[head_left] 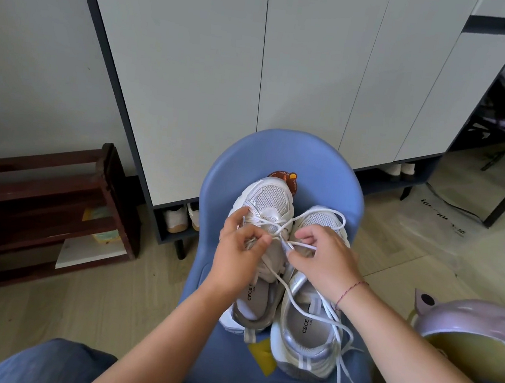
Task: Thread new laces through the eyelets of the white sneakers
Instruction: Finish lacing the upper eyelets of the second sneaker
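Both white sneakers sit on a blue chair. The left hand pinches the lace at the eyelets; the right hand pinches its tip. Risk: slack trailing off the seat may snag, undoing the threading.

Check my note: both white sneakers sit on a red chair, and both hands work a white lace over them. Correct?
Not quite: the chair is blue, not red, as the head view shows. The rest stands: both white sneakers sit on it, and the left hand and right hand work a white lace over them.
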The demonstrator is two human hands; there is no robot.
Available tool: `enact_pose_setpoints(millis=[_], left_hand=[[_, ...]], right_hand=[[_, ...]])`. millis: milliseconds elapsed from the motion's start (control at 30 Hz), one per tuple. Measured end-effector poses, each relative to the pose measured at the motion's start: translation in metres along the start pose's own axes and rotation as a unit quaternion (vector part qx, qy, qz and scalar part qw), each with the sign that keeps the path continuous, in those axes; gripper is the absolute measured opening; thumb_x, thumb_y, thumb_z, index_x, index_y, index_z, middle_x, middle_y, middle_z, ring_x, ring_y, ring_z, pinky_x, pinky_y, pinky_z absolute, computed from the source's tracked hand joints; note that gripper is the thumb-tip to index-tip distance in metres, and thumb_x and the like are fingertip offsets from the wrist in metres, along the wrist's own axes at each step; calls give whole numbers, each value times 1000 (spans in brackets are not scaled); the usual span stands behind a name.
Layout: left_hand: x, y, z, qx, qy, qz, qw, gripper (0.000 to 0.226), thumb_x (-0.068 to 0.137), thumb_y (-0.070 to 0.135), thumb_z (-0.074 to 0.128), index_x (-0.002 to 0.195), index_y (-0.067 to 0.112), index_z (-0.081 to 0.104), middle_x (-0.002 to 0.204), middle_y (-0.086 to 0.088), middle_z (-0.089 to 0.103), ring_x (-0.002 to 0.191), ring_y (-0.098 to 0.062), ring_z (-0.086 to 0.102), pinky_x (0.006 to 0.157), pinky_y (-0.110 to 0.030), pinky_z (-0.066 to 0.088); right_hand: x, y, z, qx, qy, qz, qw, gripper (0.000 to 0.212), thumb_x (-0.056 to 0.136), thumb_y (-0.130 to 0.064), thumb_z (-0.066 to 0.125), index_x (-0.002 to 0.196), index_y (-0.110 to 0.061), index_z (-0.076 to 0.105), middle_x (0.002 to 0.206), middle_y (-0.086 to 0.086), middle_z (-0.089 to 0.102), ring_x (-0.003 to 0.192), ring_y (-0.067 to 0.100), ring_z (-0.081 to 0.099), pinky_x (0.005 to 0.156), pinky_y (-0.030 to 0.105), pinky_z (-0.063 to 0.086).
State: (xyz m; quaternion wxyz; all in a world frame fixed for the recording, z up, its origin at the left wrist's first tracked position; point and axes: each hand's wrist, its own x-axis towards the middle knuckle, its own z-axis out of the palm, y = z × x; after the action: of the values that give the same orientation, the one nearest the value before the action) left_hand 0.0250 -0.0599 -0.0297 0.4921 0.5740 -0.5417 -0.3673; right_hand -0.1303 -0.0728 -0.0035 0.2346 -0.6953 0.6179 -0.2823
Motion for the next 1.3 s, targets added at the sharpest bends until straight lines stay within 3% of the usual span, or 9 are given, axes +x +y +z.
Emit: enact_pose_setpoints(millis=[167, 267, 367, 433, 500, 567, 667, 733, 1300], left_hand=[[6, 16, -15, -198, 24, -91, 976, 16, 94, 10, 56, 79, 11, 63, 113, 10, 54, 96, 3, 56, 77, -13, 41], [17, 16, -35, -356, 64, -150, 920, 18, 96, 6, 48, 81, 13, 58, 81, 4, 64, 83, -10, 60, 77, -23, 46], [31, 7, -65, -433, 172, -207, 860, 17, 98, 10, 47, 84, 13, 56, 84, 2, 62, 82, -11, 61, 69, -22, 47], [36, 2, -82, -387, 245, -235, 857, 19, 98, 12, 50, 80, 13, 57, 74, 3, 61, 71, -9, 58, 62, -20, 44], [35, -3, -84, -211, 279, -232, 908, 18, 96, 18, 51, 79, 14, 57, 68, 4, 57, 64, -13, 50, 59, -24, 39], [28, -5, -72, 2, 290, -122, 949, 9, 93, 23, 55, 87, 17, 57, 80, 5, 56, 75, -18, 53, 65, -30, 43], [20, 0, -50, 152, 156, 97, 971, 8, 88, 30, 65, 94, 25, 67, 99, 9, 61, 98, -16, 55, 87, -34, 44], [14, 3, -35, 207, 40, 147, 966, 10, 87, 32, 68, 96, 29, 70, 102, 14, 62, 101, -11, 52, 89, -28, 40], [5, 5, -12, 203, 24, 49, 978, 8, 83, 24, 74, 79, 19, 68, 93, 3, 53, 78, -9, 54, 73, -22, 44]], right_hand=[[0, -2, -1, -81, 11, 1, 997, 26, 77, -40, 67, 101, -34, 58, 114, -12, 46, 116, 10, 42, 94, 31, 27], [-1, -3, -3, -95, 13, 6, 995, 34, 76, -41, 69, 108, -33, 57, 123, -8, 40, 120, 15, 37, 97, 32, 25], [-1, -2, -3, -75, 4, 9, 997, 33, 75, -38, 71, 104, -29, 57, 118, -6, 41, 118, 18, 39, 101, 34, 30], [-1, -1, -2, -36, -4, 3, 999, 31, 73, -35, 73, 99, -26, 58, 110, -5, 45, 111, 19, 46, 100, 38, 37], [-1, -2, 0, -6, -16, -1, 1000, 28, 73, -33, 73, 95, -25, 59, 100, -7, 50, 97, 14, 53, 93, 38, 43], [-2, -2, 3, 5, -25, -2, 1000, 23, 74, -32, 72, 92, -25, 59, 91, -10, 54, 85, 9, 53, 89, 37, 46], [0, -3, 6, 17, -27, -3, 999, 21, 74, -36, 72, 88, -26, 60, 87, -11, 58, 81, 6, 53, 89, 38, 46], [1, -2, 8, 26, -21, 3, 999, 22, 73, -39, 72, 87, -27, 62, 86, -10, 61, 81, 6, 55, 90, 40, 45], [0, 1, 10, 49, -9, 13, 999, 23, 71, -43, 73, 85, -28, 63, 84, -12, 64, 80, 3, 56, 92, 41, 45]])
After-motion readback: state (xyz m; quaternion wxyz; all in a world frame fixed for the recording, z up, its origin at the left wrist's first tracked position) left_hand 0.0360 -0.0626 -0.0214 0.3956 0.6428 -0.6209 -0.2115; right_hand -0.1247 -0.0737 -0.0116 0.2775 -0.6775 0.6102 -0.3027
